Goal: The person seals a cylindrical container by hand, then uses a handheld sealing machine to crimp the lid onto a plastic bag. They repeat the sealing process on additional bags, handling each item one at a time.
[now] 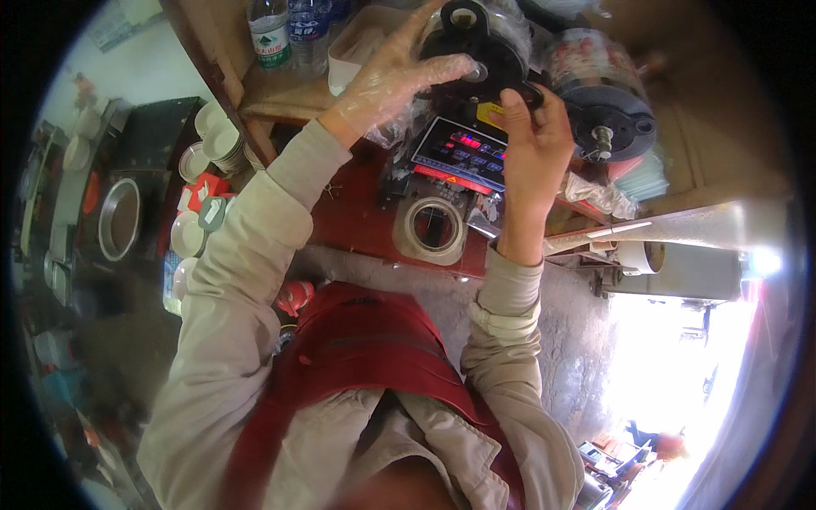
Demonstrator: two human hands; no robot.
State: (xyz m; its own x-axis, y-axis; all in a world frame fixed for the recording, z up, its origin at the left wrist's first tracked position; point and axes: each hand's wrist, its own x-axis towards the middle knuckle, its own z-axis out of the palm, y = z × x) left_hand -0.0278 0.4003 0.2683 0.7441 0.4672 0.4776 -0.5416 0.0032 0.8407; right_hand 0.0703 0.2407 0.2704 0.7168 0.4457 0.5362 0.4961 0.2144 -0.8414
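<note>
A cup sealing machine with a lit red display stands before me, a round metal cup ring at its front. Above its panel is a black round plastic roll holder, with what looks like clear film behind it. My left hand, in a clear plastic glove, grips the holder's left side, its thumb on a silver knob. My right hand is bare and pinches the holder's lower right edge. To the right sits a printed film roll with a black end disc and a spring on its bolt.
Water bottles and a white plastic container stand on the wooden shelf at upper left. Stacked bowls and a red box are further left. A crumpled plastic bag lies right of the machine. A wall runs below the red counter.
</note>
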